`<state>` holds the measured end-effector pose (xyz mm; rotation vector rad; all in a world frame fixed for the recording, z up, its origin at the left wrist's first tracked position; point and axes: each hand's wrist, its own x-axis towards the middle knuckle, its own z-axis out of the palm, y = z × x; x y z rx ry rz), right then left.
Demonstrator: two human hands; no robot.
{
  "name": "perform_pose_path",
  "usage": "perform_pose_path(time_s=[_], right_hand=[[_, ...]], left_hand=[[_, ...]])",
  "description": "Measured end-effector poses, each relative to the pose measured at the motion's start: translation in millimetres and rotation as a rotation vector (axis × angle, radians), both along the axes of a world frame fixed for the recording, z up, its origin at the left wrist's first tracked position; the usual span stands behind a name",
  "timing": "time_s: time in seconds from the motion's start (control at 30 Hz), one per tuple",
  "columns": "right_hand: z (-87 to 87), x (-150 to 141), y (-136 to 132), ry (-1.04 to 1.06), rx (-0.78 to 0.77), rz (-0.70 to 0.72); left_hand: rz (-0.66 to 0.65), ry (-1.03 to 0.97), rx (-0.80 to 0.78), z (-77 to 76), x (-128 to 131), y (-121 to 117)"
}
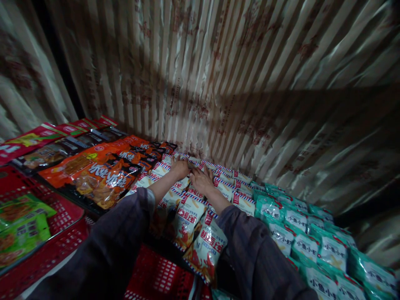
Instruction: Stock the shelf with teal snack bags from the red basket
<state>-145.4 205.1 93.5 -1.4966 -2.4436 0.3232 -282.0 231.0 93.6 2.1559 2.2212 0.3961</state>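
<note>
White snack bags [188, 214] with red lettering and striped edges stand in rows in the middle of the display. My left hand [180, 168] rests on the back rows of these bags, its fingers apart and partly hidden from me. Close beside it, my right hand [202, 180] lies over the same rows with its fingers spread. Neither hand visibly grips a bag. Nearer to me, a white bag [208, 246] leans at the front of the rows, between my forearms.
Orange and black snack packs [109, 175] lie to the left, with red packs [40, 135] behind. Green-edged bags [308, 246] fill the right. A red basket [67, 204] holds green packets [25, 233]. Another red basket [159, 273] sits below. A pleated printed curtain [200, 83] hangs behind.
</note>
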Motion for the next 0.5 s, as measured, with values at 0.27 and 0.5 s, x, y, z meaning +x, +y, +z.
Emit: perform_pose_path(time_s=[0.27,0.5], right_hand=[[1.0,7.7,11.5,-0.095,-0.022,-0.047],[2.4,6.6,5.8,-0.128,0.014,-0.037]], left_hand=[[0.024,-0.039,-0.001,-9.8,7.6,14.0],[-0.012,-0.019,0.019,-3.0,-1.3,14.4]])
